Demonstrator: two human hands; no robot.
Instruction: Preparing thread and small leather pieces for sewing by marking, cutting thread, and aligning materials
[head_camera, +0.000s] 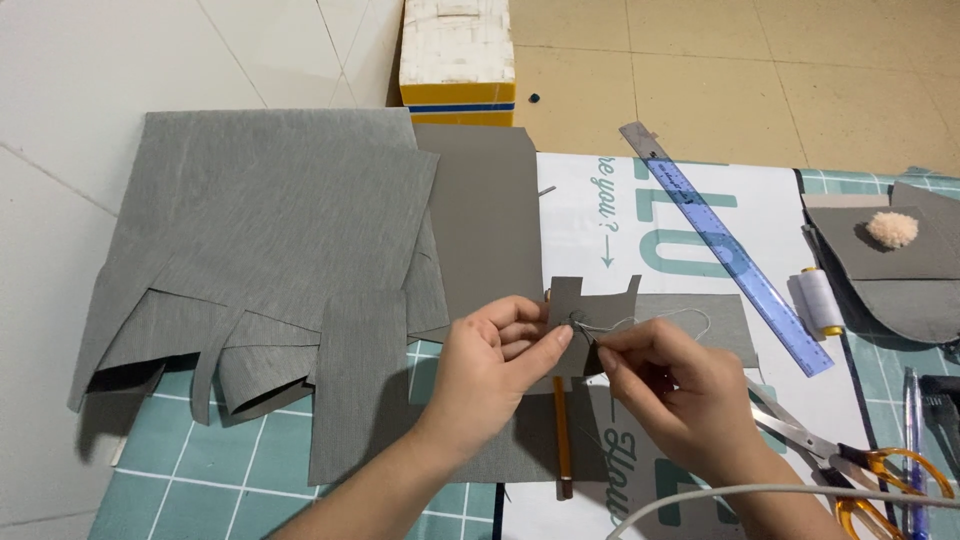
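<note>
A teal cutting mat (200, 470) lies over a pale tiled floor, with a white printed sheet (600, 200) spread across its middle, and at top centre sits a white and yellow box (458, 55), closed, so what it holds cannot be told. Big grey fabric pieces (270, 250) fill the left half of the frame, cut into flaps along their lower edge. Centre frame now: the left hand (490, 365) pinches a small grey fabric piece (590, 300) between thumb and fingers, holding it up just above the mat. The right hand (665, 385) is closed narrowly, fingertips pinched on what looks like a needle at the fabric, and a pale thread (670, 318) loops away from it to the right. Beneath the hands lies a brown pencil (562, 440). To the right, a blue ruler (730, 250) runs diagonally, a spool of white thread (820, 300) rests just beside it, and orange-handled scissors (860, 460) sit lower right. At the upper right, a fluffy peach pompom (892, 230) rests on more grey fabric.
</note>
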